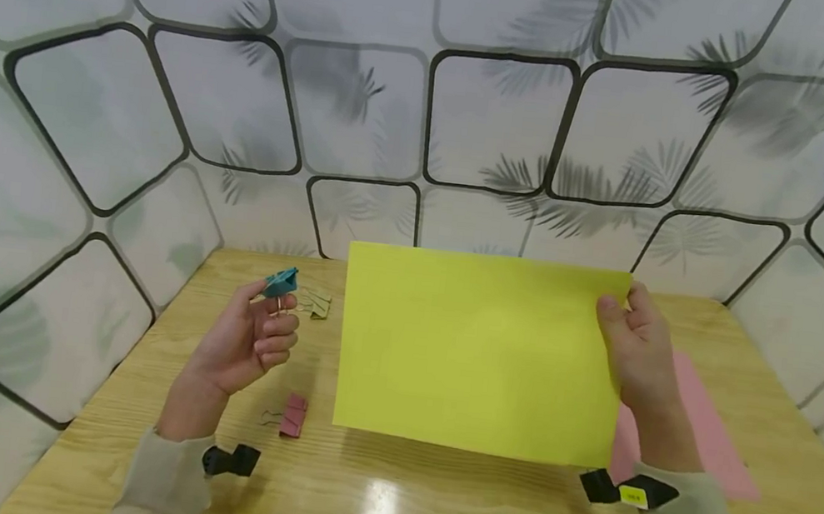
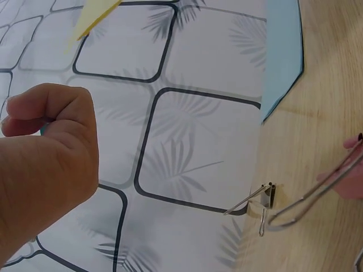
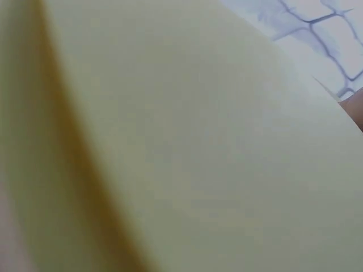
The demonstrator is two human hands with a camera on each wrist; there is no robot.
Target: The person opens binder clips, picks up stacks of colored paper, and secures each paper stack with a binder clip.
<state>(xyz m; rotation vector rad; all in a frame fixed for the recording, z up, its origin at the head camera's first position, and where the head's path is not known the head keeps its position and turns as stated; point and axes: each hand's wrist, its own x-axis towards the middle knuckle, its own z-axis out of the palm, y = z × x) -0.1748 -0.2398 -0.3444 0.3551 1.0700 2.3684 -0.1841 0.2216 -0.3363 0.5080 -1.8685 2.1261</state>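
Observation:
My left hand (image 1: 252,341) pinches a blue binder clip (image 1: 281,282) between thumb and fingertips, held up over the left part of the table. In the left wrist view the curled left hand (image 2: 54,147) hides nearly all of that clip. My right hand (image 1: 639,348) grips yellow paper (image 1: 480,356) near its upper right corner, thumb on the near face. The paper is raised upright above the table, facing me. It fills most of the right wrist view, where its yellow surface (image 3: 193,136) is close and blurred.
On the wooden table (image 1: 280,503) lie a yellow binder clip (image 1: 320,307) behind my left hand and a pink binder clip (image 1: 293,416) nearer me. Pink paper (image 1: 709,439) lies under my right forearm. Light blue paper (image 2: 282,51) shows in the left wrist view. A patterned wall (image 1: 501,124) stands behind.

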